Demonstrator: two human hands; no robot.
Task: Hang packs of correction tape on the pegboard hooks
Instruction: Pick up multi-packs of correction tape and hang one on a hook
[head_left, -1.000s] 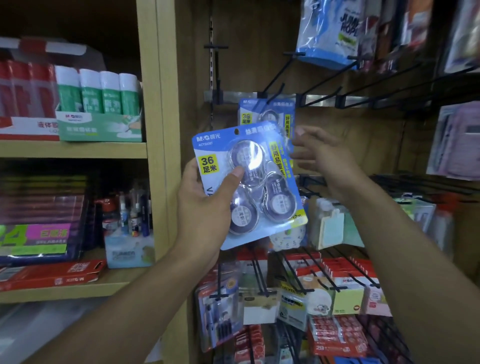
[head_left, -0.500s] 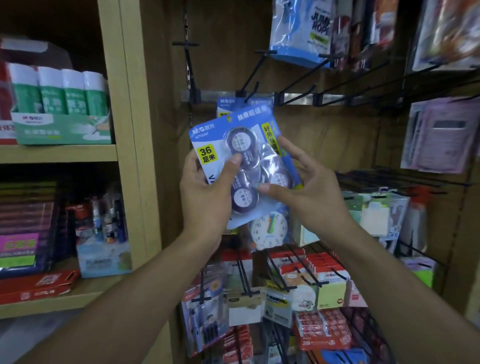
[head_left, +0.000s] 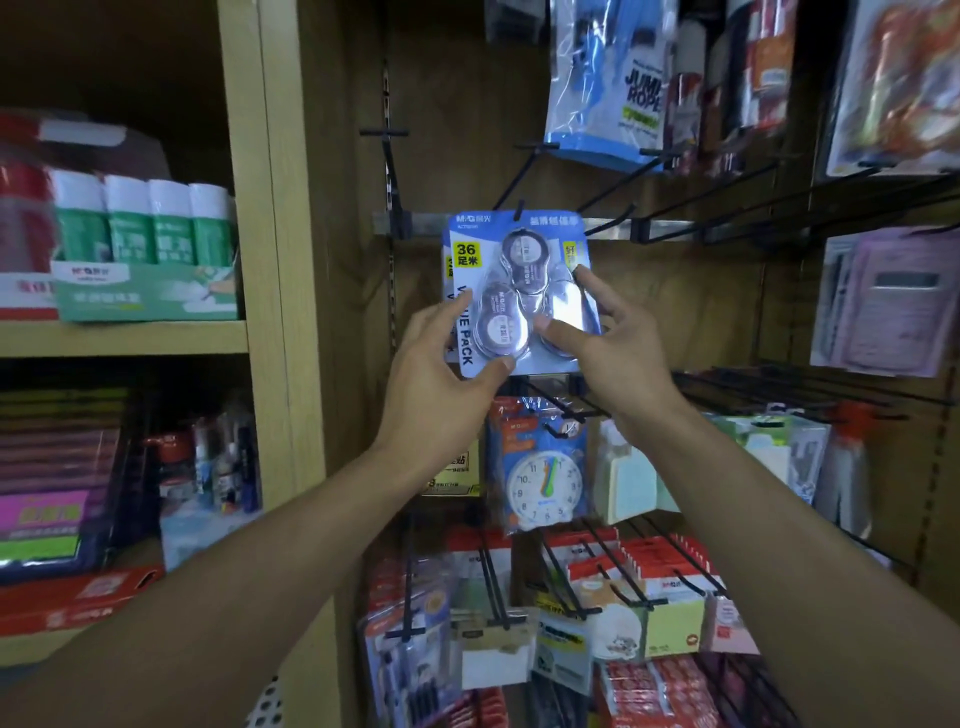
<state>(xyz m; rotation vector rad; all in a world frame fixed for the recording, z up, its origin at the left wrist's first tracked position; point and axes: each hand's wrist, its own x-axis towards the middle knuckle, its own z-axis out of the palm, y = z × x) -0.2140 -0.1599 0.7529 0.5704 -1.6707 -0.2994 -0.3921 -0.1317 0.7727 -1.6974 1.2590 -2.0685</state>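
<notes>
Blue pack (head_left: 519, 291) on hook (head_left: 521, 208), both hands (head_left: 441, 384) (head_left: 613, 353) loosely touching it, fingers apart. Clock (head_left: 543, 478) below pack; green glue sticks (head_left: 145, 223) boxed left.

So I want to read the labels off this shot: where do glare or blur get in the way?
Head view: glare whitens the right blister of the correction tape pack, beside the right hand; "36" stays legible. Motion blur smears the hanging packets at the top right and the red items on the far-left shelf. The wide lens bows the shelf upright.
</notes>
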